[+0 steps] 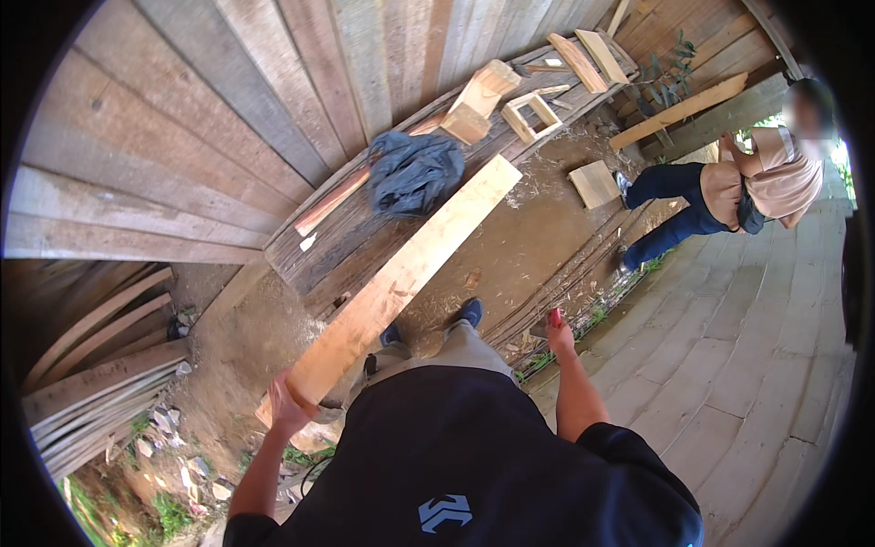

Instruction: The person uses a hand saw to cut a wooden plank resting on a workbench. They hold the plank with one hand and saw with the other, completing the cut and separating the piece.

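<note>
My left hand (288, 409) grips the near end of a long, pale wooden plank (394, 287). The plank slants away from me to the upper right, its far end reaching past a workbench's front edge. Out to my right side, my right hand (560, 337) is closed around a small red object (554, 317); only its top shows, so its kind is unclear.
Along the board wall stands a low wooden bench (314, 264) bearing a crumpled dark cloth (415, 173), a small wooden frame (531, 118) and offcuts. Another person (743, 182) stands at the right near a square board (594, 185). Stacked lumber (100, 401) lies at left.
</note>
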`<state>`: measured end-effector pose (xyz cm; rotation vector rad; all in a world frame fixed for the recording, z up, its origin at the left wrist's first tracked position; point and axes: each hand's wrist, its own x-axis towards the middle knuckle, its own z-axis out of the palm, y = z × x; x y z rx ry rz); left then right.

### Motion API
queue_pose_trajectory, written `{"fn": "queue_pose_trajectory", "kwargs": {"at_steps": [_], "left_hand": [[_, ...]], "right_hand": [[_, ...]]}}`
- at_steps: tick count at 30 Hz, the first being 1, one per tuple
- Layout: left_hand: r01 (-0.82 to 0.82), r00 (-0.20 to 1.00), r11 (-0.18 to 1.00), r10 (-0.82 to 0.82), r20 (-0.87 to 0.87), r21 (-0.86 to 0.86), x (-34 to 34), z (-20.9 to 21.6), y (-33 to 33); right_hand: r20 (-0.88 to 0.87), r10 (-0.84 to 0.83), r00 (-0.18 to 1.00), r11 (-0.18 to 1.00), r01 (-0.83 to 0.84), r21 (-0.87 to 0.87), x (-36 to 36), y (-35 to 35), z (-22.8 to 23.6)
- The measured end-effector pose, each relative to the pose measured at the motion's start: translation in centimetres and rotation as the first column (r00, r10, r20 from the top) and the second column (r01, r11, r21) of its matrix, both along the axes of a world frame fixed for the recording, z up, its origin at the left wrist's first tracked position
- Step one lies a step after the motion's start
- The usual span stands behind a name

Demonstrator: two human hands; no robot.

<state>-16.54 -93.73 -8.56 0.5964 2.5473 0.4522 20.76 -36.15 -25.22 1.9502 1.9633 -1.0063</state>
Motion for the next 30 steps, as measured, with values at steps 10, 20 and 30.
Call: {"fn": "queue_pose_trajectory", "kwargs": {"at_steps": [10, 20, 30], "left_hand": [[0.028, 1.0, 0.988, -0.027, -0.011, 0.154, -7.1, -7.3, -0.6], [0.055, 0.998, 0.963, -0.057, 0.002, 0.266, -10.5, -14.3, 4.4], [0.1, 0.992, 0.977, -0.084, -0.09, 0.188, -14.3, -16.0, 4.9]], "right_hand": [[-0.222, 0.172, 0.96, 0.979, -0.141, 0.149, -9.8, -8.7, 6.2], [0.068, 0.171, 0.983, 0.978, -0.177, 0.105, -7.4, -14.9, 13.1], [0.26, 0.04, 0.965, 0.982, -0.086, 0.166, 0.0, -20.2, 16.2]]}}
